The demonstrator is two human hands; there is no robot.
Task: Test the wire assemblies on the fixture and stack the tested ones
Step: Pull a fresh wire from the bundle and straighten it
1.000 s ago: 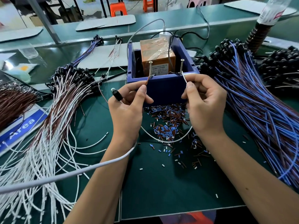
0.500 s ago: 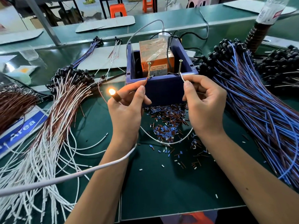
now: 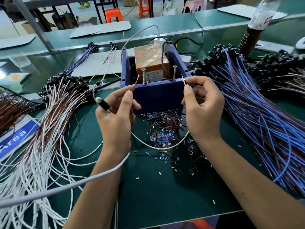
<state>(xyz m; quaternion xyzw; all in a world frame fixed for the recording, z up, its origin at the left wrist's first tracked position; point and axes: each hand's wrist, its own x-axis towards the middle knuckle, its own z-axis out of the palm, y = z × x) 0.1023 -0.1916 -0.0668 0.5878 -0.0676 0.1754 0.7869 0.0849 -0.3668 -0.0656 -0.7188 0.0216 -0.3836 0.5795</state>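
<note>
The test fixture is a blue box [image 3: 158, 96] with an orange transformer [image 3: 151, 61] inside and two upright brass screws, left screw [image 3: 144, 75] and right screw [image 3: 174, 72], on its front rim. My left hand [image 3: 115, 116] pinches the brown wire end [image 3: 136, 83] of one assembly just left of the left screw; the black lamp head [image 3: 103, 103] sticks out of that hand, unlit. My right hand [image 3: 203, 106] pinches the white wire end [image 3: 183, 79], held right of the right screw. The white lead [image 3: 158, 147] loops down between both hands.
A pile of white-and-brown assemblies [image 3: 41, 146] fans over the left of the green mat. Blue-and-brown assemblies [image 3: 264, 121] cover the right. Cut insulation bits [image 3: 165, 126] lie before the box. A thick white cable [image 3: 66, 187] crosses my left forearm. A bottle [image 3: 262, 14] stands far right.
The lamp head lit up half a second ago while both wire ends touched the screws. Both ends have now drawn outward off the screws and the lamp is dark.
</note>
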